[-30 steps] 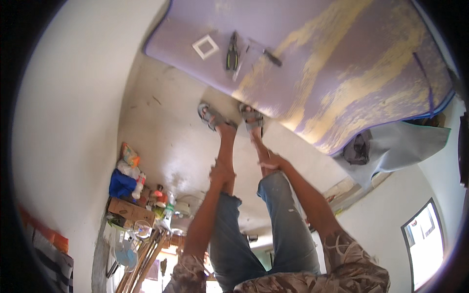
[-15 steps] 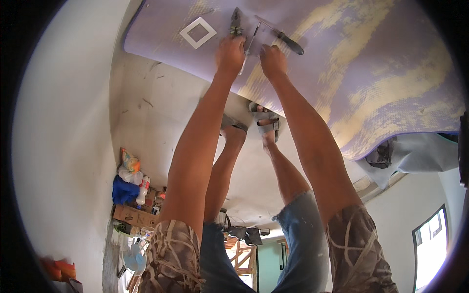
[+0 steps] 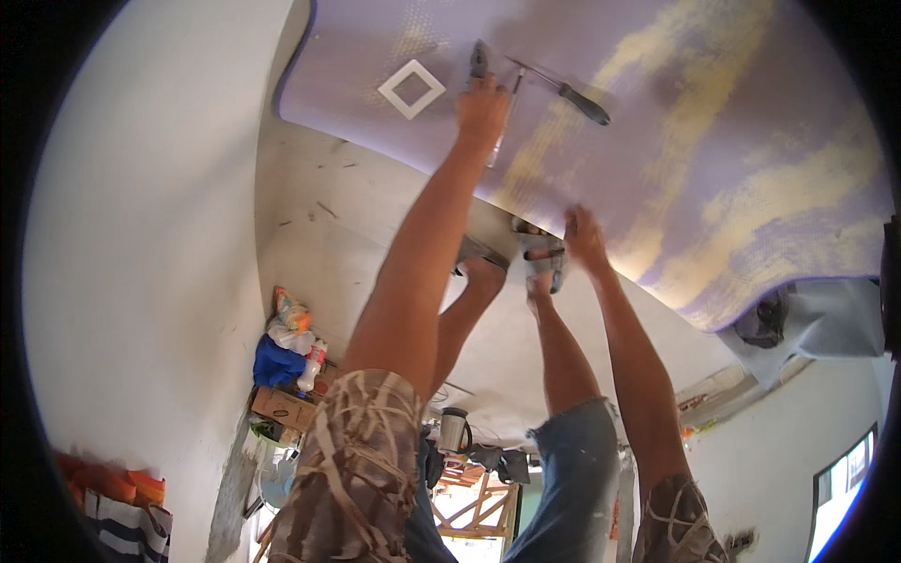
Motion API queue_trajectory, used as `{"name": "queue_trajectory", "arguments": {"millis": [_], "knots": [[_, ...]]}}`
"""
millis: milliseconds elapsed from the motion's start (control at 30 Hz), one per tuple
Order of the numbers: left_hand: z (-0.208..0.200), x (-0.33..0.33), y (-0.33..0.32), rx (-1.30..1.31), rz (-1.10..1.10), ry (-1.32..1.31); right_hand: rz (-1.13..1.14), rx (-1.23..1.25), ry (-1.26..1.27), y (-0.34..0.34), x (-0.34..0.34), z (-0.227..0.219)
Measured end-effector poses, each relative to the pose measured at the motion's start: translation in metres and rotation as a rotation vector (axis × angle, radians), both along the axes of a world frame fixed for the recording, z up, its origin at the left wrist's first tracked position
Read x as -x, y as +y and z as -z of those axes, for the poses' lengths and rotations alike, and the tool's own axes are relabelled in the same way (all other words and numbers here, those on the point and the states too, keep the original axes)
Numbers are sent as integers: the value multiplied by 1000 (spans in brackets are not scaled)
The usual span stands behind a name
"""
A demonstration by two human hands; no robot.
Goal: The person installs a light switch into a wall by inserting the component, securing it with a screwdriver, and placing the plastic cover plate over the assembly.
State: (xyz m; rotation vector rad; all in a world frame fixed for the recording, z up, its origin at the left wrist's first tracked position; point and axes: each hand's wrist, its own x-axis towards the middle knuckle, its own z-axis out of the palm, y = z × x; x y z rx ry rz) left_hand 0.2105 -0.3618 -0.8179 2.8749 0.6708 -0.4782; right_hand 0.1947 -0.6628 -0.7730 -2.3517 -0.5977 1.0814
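My left hand (image 3: 481, 111) is closed around the handles of a pair of pliers (image 3: 480, 58), whose dark jaws point away from me over the mat. Just right of that hand lies a slim rod-like tool (image 3: 511, 105) with a clear lower end, partly hidden by my fingers. A screwdriver with a black handle (image 3: 584, 103) rests on the mat, its shaft tip touching or close to the slim tool's top. To the left is a flat white square frame (image 3: 386, 90) with an open middle. My right hand (image 3: 584, 236) hovers at the mat's near edge, blurred; I see nothing in it.
The purple and cream mat (image 3: 657, 178) covers the surface ahead, its edge curving down at right. Below are my sandalled feet (image 3: 541, 253). A white wall (image 3: 141, 235) stands at left, with bags, a bottle and a cardboard box (image 3: 283, 409) along it. Grey sheeting (image 3: 826, 319) lies right.
My right hand has pulled back from beside the tools toward the mat's near edge. My left hand stays at the pliers. The whole view has shifted slightly.
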Motion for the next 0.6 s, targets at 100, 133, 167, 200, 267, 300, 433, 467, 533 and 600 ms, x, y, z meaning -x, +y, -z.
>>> {"name": "queue_trajectory", "arguments": {"millis": [100, 133, 167, 200, 267, 300, 433, 467, 533, 600], "knots": [[-13, -2, 1, 108, -45, -2, 222, 160, 534, -101, 50, -31], [-12, 8, 7, 97, -32, 9, 377, 249, 723, -96, 58, -61], [-11, 14, 13, 89, -19, 16, 534, 343, 905, -91, 63, -92], [-11, 15, 13, 94, -7, 10, 587, 253, 887, -112, 72, -105], [-13, 17, 12, 59, 7, -1, 719, 219, 887, -133, 78, -131], [-14, 20, 12, 37, 16, -2, 674, 277, 880, -129, 76, -145], [-16, 23, 16, 69, 58, 39, 527, 326, 753, -127, 70, -163], [-16, 23, 11, 98, 58, 12, 486, 221, 647, -144, 85, -150], [-14, 22, 5, 101, 72, 24, 681, 132, 700, -136, 93, -147], [-10, 22, 2, 51, 58, 63, 653, 284, 598, -123, 90, -162]]}}
